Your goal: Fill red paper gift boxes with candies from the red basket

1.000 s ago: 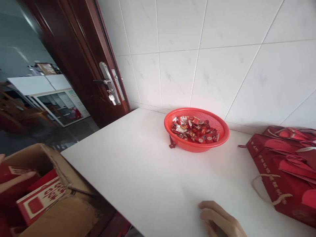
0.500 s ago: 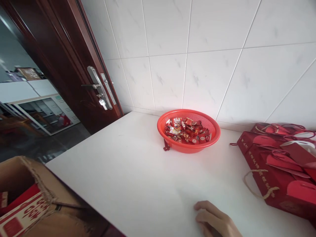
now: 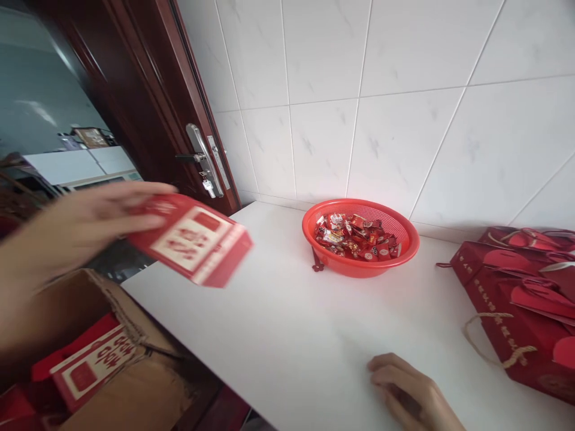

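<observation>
My left hand (image 3: pixel 112 215) grips one end of a red box (image 3: pixel 193 239) with a cream label, held in the air over the table's left edge, above an open cardboard carton (image 3: pixel 135 383). My right hand (image 3: pixel 411 389) is over the white table (image 3: pixel 287 335) near its front, fingers curled and somewhat apart, with nothing seen in it. Farther back, a red plastic basket (image 3: pixel 362 269) holds many red-wrapped candies (image 3: pixel 354 236). Inside the carton lies another red box with a cream label (image 3: pixel 96 365).
Dark red gift boxes (image 3: pixel 498 305) with rope handles and bright red flaps stand at the table's right. A tiled wall (image 3: pixel 323 143) rises behind. At the left is a dark brown door (image 3: pixel 148 90) with keys (image 3: pixel 208 187) in its lock.
My left hand has come into view from the left, holding the red box. The view has turned slightly left. My right hand keeps nearly the same place on the table.
</observation>
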Demonstrator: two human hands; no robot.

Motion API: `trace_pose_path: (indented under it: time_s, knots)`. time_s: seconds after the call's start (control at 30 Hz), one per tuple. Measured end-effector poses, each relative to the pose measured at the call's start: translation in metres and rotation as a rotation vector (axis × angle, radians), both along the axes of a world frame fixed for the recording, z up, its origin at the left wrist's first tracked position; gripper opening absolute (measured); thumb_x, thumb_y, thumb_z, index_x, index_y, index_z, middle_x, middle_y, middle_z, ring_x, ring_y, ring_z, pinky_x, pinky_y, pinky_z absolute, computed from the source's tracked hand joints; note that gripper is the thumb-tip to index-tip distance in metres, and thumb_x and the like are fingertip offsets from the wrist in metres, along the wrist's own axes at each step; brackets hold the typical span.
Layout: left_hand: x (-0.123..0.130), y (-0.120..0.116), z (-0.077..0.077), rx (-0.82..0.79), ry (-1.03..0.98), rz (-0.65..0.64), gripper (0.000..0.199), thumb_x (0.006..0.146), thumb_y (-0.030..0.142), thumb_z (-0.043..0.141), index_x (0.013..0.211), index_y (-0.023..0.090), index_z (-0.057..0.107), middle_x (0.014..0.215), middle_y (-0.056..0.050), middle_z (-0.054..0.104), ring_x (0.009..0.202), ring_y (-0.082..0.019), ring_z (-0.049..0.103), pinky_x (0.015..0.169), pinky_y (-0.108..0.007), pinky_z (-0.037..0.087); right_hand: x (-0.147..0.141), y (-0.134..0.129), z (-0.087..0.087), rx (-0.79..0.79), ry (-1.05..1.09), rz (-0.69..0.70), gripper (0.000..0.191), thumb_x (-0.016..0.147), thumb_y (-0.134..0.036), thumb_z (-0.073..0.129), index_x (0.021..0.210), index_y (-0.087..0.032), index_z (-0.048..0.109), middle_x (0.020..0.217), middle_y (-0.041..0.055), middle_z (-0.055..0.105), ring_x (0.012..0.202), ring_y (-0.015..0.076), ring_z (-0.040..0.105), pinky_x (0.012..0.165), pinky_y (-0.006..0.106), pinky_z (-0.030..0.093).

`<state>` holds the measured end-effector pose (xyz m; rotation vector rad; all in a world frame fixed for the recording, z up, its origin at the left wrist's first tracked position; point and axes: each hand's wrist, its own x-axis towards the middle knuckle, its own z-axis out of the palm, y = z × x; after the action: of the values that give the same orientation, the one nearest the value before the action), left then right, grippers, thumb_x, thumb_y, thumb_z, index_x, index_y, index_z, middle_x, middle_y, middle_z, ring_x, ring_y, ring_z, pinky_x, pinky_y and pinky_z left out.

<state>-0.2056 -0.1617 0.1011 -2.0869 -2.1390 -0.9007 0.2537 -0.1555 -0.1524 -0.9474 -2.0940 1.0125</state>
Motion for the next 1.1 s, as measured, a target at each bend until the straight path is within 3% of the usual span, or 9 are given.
trace_pose_path:
  time_s: [0.1, 0.17, 0.3, 0.43, 0.5, 0.7, 0.83, 1.0, 1.1]
  knots:
    - [0.067, 0.041, -0.023, -0.248, -0.153, -0.383, 0.056, 0.092, 0.051, 0.061, 0.136, 0.017, 0.057, 0.115, -0.002, 0.075, 0.094, -0.018, 0.071, 0.080, -0.027, 0.058, 0.003, 0.003, 0.008, -0.131, 0.067, -0.087, 0.035, 0.098, -0.050, 0.049, 0.090, -0.022, 0.068, 0.091, 0.0081, 0.068, 0.066, 0.0161, 0.061, 0.060, 0.026, 0.053]
    - [0.114, 0.059, -0.043, -0.273, -0.074, -0.686, 0.043, 0.094, 0.038, 0.060, 0.131, 0.017, 0.061, 0.119, -0.006, 0.074, 0.097, -0.017, 0.072, 0.081, -0.023, 0.058, 0.007, 0.008, 0.012, -0.214, 0.090, -0.178, 0.042, 0.096, -0.058, 0.050, 0.093, -0.021, 0.068, 0.073, 0.0040, 0.062, 0.060, 0.0160, 0.055, 0.056, 0.027, 0.049]
    - [0.179, 0.075, -0.088, 0.073, 0.278, -1.107, 0.033, 0.098, 0.016, 0.049, 0.128, 0.023, 0.063, 0.104, -0.004, 0.077, 0.085, -0.013, 0.072, 0.077, -0.022, 0.056, 0.017, 0.020, 0.020, -0.287, 0.139, -0.350, 0.048, 0.090, -0.066, 0.053, 0.098, -0.020, 0.068, 0.061, -0.0007, 0.054, 0.058, 0.0170, 0.054, 0.059, 0.030, 0.048]
    - [0.209, 0.082, -0.125, 0.356, 0.424, -1.331, 0.031, 0.098, 0.006, 0.044, 0.116, 0.018, 0.066, 0.083, -0.003, 0.076, 0.070, -0.014, 0.069, 0.063, -0.026, 0.051, 0.020, 0.025, 0.024, -0.276, 0.255, -0.408, 0.046, 0.091, -0.064, 0.053, 0.109, -0.022, 0.064, 0.104, 0.0075, 0.068, 0.063, 0.0148, 0.057, 0.067, 0.033, 0.052]
    - [0.216, 0.084, -0.137, 0.404, 0.386, -1.354, 0.027, 0.097, 0.003, 0.045, 0.106, 0.015, 0.067, 0.080, -0.003, 0.076, 0.069, -0.014, 0.068, 0.063, -0.027, 0.049, 0.020, 0.025, 0.022, -0.257, 0.304, -0.412, 0.044, 0.093, -0.061, 0.052, 0.117, -0.024, 0.060, 0.119, 0.0086, 0.065, 0.067, 0.0146, 0.059, 0.070, 0.034, 0.053]
    - [0.216, 0.090, -0.145, 0.381, 0.340, -1.274, 0.028, 0.089, 0.000, 0.048, 0.086, 0.019, 0.067, 0.091, -0.004, 0.074, 0.075, -0.015, 0.063, 0.074, -0.030, 0.048, 0.019, 0.024, 0.015, -0.206, 0.374, -0.462, 0.047, 0.096, -0.060, 0.050, 0.129, -0.027, 0.048, 0.083, 0.0012, 0.066, 0.079, 0.0198, 0.062, 0.077, 0.034, 0.052]
    - [0.213, 0.089, -0.138, 0.209, 0.267, -1.251, 0.009, 0.086, 0.020, 0.058, 0.085, 0.017, 0.066, 0.108, -0.009, 0.071, 0.082, -0.018, 0.065, 0.078, -0.032, 0.048, 0.020, 0.027, 0.015, -0.150, 0.351, -0.458, 0.043, 0.097, -0.059, 0.048, 0.128, -0.028, 0.049, 0.085, 0.0009, 0.064, 0.076, 0.0181, 0.060, 0.074, 0.032, 0.052]
    - [0.226, 0.089, -0.127, -0.059, 0.130, -0.981, 0.041, 0.104, 0.030, 0.034, 0.077, 0.018, 0.062, 0.082, -0.004, 0.070, 0.070, -0.016, 0.064, 0.067, -0.028, 0.044, 0.016, 0.028, 0.016, -0.067, 0.302, -0.440, 0.042, 0.099, -0.056, 0.047, 0.128, -0.027, 0.049, 0.118, 0.0086, 0.063, 0.069, 0.0142, 0.059, 0.066, 0.032, 0.053]
    - [0.234, 0.093, -0.125, -0.080, 0.081, -0.838, 0.032, 0.103, 0.024, 0.037, 0.093, 0.019, 0.067, 0.086, -0.003, 0.072, 0.072, -0.016, 0.066, 0.064, -0.026, 0.044, 0.014, 0.027, 0.019, 0.007, 0.240, -0.426, 0.040, 0.100, -0.052, 0.047, 0.133, -0.027, 0.046, 0.120, 0.0092, 0.062, 0.065, 0.0123, 0.058, 0.065, 0.032, 0.054]
